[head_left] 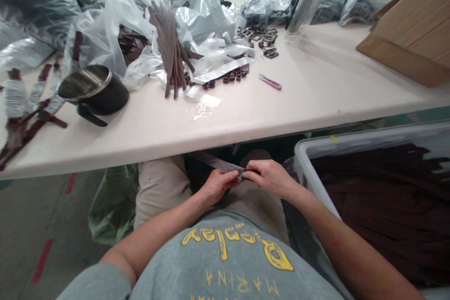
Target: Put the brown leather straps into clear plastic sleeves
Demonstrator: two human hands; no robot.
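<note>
Over my lap, just below the table edge, a greyish-brown strap (214, 161) runs from under the table into my hands. My left hand (218, 184) pinches it between thumb and fingers near its end. Close against it, the fingers of my right hand (269, 176) are closed on a small dark piece at the strap's end; whether this is a loop or part of a strap I cannot make out. On the table ahead lie a bundle of brown straps (168, 42), small dark loops (232, 76) and metal buckles (269, 42).
A black mug (105, 96) and wrapped straps (26, 122) are at the left. Pink-handled thread snips (270, 82), a clear bottle (305, 4) and a cardboard box (411, 28) are on the table (316, 89). A white bin (316, 173) of dark strips stands at my right.
</note>
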